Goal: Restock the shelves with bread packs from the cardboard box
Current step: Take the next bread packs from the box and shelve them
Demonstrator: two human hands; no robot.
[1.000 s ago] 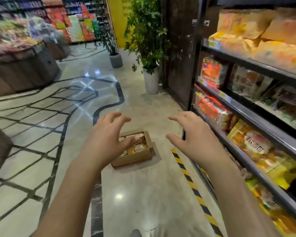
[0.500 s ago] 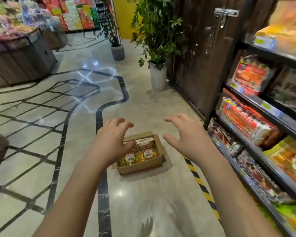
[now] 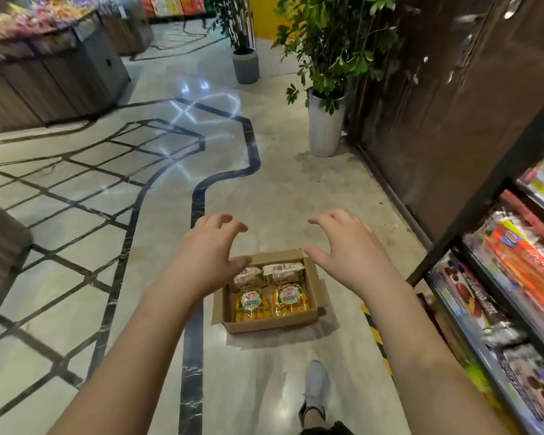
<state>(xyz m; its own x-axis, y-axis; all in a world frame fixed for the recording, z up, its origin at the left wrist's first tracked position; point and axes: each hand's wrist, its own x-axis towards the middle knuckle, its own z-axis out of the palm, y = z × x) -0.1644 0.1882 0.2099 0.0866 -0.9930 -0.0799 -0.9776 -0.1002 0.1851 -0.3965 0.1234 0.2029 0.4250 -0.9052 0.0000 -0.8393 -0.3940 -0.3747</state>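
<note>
An open cardboard box (image 3: 313, 277) sits on the shop floor ahead of me, holding several bread packs: two yellow ones (image 3: 288, 300) at the front and two paler ones (image 3: 284, 271) behind. My left hand (image 3: 208, 255) hovers over the box's left edge, fingers spread and loosely curved, holding nothing. My right hand (image 3: 346, 249) hovers above the box's right side, likewise spread and empty. The shelves (image 3: 496, 309) stand to my right, stocked with packaged goods.
A white potted plant (image 3: 325, 124) stands ahead beside a dark wooden wall (image 3: 453, 120). A grey pot (image 3: 245, 65) stands farther back. A wooden display counter (image 3: 51, 76) is at the left. My shoe (image 3: 316, 384) is near the box, by yellow-black floor tape (image 3: 376, 337).
The view has advanced and tilted down; the box is nearer and sits lower between my hands. Both hands stay spread and empty. My foot has come into view.
</note>
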